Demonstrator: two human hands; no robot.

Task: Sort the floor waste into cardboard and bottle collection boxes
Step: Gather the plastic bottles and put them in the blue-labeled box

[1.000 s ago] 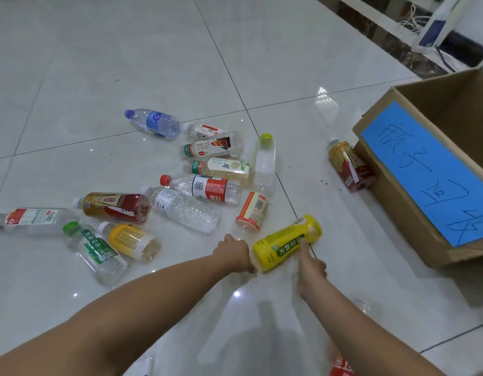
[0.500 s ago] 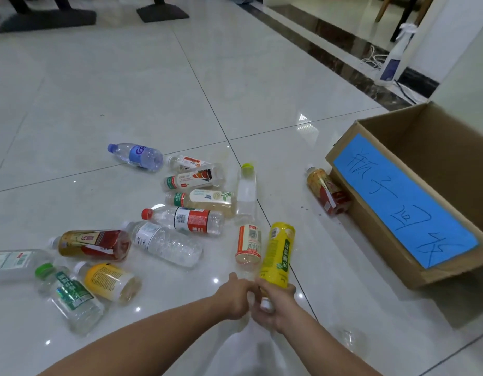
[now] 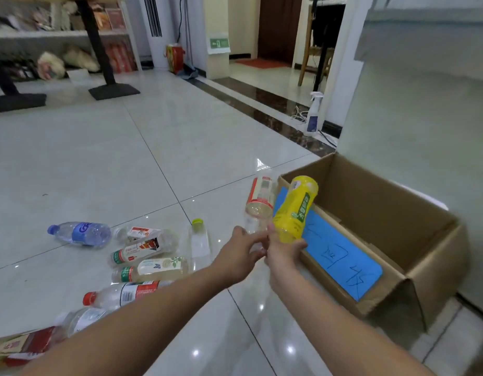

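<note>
Your left hand grips the clear bottle, your right hand the yellow bottle. Both lay on the floor a second ago and are now raised beside the box rim. Dropping them in likely comes next.

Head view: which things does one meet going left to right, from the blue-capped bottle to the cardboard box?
Clear plastic water bottle with blue label, clear plastic bottle with yellow-green cap, raised clear bottle with red-and-white label, yellow plastic bottle, brown cardboard box.

Yellow bottle with green label, brown cardboard box — blue sign, dark handwriting
</note>
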